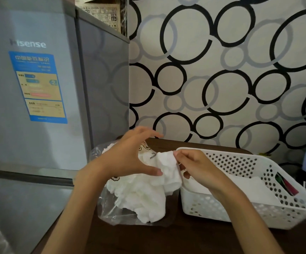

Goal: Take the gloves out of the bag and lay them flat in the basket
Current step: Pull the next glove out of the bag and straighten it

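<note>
A clear plastic bag (110, 208) lies on the dark table, stuffed with white gloves (143, 197). One white glove (168, 167) is raised out of the bag's mouth. My right hand (196, 165) pinches its top edge between thumb and fingers. My left hand (130, 154) hovers over the bag with fingers spread and the thumb touching the glove's lower side. To the right stands a white perforated basket (269, 173) with flat white gloves (254, 189) lying inside it.
A grey fridge (35, 99) stands close on the left of the dark wooden table (166, 239). The circle-patterned wall rises right behind. Red and green items (285, 184) lean inside the basket's right end.
</note>
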Available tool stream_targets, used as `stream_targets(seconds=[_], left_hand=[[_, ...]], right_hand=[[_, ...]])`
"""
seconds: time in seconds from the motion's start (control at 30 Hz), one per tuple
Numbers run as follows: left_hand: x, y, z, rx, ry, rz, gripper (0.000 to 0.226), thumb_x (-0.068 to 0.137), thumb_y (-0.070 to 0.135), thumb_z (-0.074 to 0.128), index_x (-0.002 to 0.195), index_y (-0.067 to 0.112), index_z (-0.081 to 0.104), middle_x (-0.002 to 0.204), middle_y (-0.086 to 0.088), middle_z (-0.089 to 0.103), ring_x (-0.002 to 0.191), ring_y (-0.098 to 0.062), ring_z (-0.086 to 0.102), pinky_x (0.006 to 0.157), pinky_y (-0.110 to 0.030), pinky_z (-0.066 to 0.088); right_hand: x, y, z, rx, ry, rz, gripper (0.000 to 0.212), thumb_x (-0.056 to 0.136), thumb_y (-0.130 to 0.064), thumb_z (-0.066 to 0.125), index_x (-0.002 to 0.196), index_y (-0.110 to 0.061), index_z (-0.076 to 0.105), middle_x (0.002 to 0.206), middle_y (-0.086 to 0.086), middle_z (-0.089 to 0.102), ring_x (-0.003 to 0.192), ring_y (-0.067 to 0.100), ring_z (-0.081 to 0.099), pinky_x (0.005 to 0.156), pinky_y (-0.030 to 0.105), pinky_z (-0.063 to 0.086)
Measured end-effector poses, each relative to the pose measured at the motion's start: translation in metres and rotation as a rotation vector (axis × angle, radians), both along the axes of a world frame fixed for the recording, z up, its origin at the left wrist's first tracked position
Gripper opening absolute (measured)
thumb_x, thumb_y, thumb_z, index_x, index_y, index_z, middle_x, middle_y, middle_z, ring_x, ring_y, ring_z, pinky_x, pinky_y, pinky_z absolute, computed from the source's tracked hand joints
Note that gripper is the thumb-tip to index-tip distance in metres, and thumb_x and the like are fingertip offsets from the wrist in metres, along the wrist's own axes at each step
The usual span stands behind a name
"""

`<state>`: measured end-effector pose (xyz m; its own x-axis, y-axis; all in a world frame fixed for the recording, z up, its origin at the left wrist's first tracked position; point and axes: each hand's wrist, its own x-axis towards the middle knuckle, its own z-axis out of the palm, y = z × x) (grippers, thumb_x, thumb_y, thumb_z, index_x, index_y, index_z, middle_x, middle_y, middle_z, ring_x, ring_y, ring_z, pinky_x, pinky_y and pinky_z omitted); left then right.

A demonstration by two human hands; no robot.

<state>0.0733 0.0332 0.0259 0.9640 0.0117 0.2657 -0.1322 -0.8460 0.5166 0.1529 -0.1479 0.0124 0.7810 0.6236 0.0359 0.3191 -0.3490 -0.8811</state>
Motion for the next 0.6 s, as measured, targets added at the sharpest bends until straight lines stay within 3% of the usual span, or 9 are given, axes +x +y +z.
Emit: stream_targets(seconds=[0.07,0.13,0.2,0.27,0.37,0.47,0.53,0.6], left_hand=[[0.005,-0.004,-0.002,-0.065,-0.039,-0.059,0.052,0.073,0.04,0.079,0.121,0.038,0.059,0.123,0.023,0.054,0.11,0.007,0.049,0.094,-0.015,0.041],[0.01,-0.006,-0.006,-0.082,-0.085,-0.011,0.021,0.079,0.034,0.075,0.099,0.031,0.073,0.099,0.017,0.069,0.093,0.003,0.061,0.088,-0.027,0.051],[0.013,-0.005,-0.008,-0.111,-0.139,0.065,0.006,0.083,0.033,0.072,0.086,0.029,0.074,0.084,0.015,0.071,0.081,0.001,0.064,0.081,-0.034,0.054],[0.013,-0.004,-0.006,-0.2,-0.187,0.108,0.011,0.085,0.037,0.068,0.08,0.028,0.071,0.077,0.01,0.071,0.074,-0.005,0.066,0.074,-0.033,0.054],[0.009,-0.007,0.0,-0.396,-0.213,0.149,0.016,0.087,0.032,0.067,0.083,0.018,0.073,0.074,0.006,0.074,0.069,-0.006,0.069,0.067,-0.021,0.053],[0.008,-0.01,0.003,-0.526,-0.22,0.18,0.017,0.088,0.025,0.066,0.082,0.011,0.073,0.072,0.001,0.074,0.062,-0.003,0.067,0.061,-0.015,0.051],[0.006,-0.007,0.004,-0.515,-0.191,0.211,0.017,0.09,0.025,0.064,0.079,0.015,0.071,0.07,0.003,0.073,0.062,-0.004,0.067,0.061,-0.017,0.052],[0.007,0.001,0.001,-0.433,-0.109,0.256,0.02,0.09,0.03,0.063,0.08,0.016,0.071,0.071,0.004,0.073,0.07,-0.014,0.07,0.07,-0.031,0.057]], right_hand=[[-0.001,0.003,0.0,-0.006,0.009,0.006,0.033,0.1,-0.033,0.041,0.08,-0.023,0.066,0.08,-0.001,0.06,0.072,0.009,0.052,0.065,0.021,0.036],[-0.001,-0.002,0.005,-0.078,-0.006,-0.011,0.036,0.099,-0.04,0.04,0.091,-0.018,0.068,0.088,0.002,0.065,0.08,0.013,0.057,0.068,0.023,0.039],[0.0,-0.012,0.012,-0.138,-0.037,0.052,0.041,0.09,-0.053,0.046,0.106,-0.021,0.066,0.098,-0.006,0.066,0.09,0.011,0.06,0.073,0.021,0.041],[-0.003,-0.018,0.016,-0.233,-0.114,0.126,0.05,0.073,-0.061,0.062,0.113,-0.031,0.061,0.104,-0.016,0.059,0.095,0.003,0.056,0.075,0.019,0.042],[-0.005,-0.011,0.007,-0.312,-0.311,0.042,0.045,0.069,-0.048,0.077,0.106,-0.033,0.056,0.104,-0.015,0.055,0.092,0.002,0.052,0.076,0.023,0.044],[-0.005,0.002,-0.002,-0.121,-0.311,-0.05,0.009,0.083,-0.035,0.068,0.083,-0.03,0.061,0.089,-0.009,0.064,0.082,0.007,0.058,0.066,0.02,0.043],[-0.001,0.003,-0.003,0.051,-0.295,-0.181,0.006,0.087,-0.033,0.064,0.086,-0.026,0.066,0.089,-0.009,0.066,0.084,0.004,0.059,0.065,0.016,0.04],[0.001,0.001,-0.001,0.145,-0.311,-0.217,0.005,0.087,-0.03,0.065,0.09,-0.027,0.067,0.09,-0.013,0.067,0.087,-0.001,0.059,0.07,0.015,0.043]])
